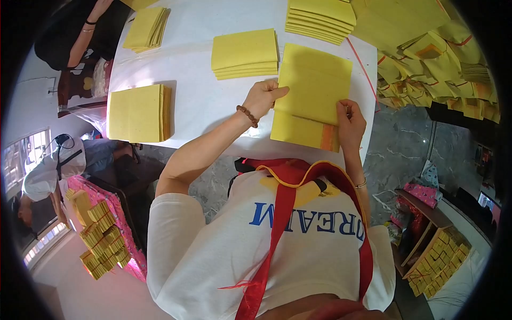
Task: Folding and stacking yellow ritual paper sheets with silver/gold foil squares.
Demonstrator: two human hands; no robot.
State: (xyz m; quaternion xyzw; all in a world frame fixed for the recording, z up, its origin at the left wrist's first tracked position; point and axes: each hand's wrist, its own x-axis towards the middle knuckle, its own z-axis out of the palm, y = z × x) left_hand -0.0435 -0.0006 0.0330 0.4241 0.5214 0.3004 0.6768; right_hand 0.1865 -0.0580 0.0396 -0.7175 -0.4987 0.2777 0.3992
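At the near edge of the white table, between my two hands, a folded yellow paper lies over another yellow sheet with an orange strip at its lower right. My left hand grips the left edge of the folded paper, thumb on top and the other fingers partly hidden. Closed around its lower right edge is my right hand, fingers curled and pinched. Just beyond my left hand rests a yellow paper stack.
Other yellow stacks stand at the left, a taller stack at the far side. Loose yellow papers heap up on the right. One person's arm shows at far left; another person sits beside a pink-covered table bearing yellow bundles.
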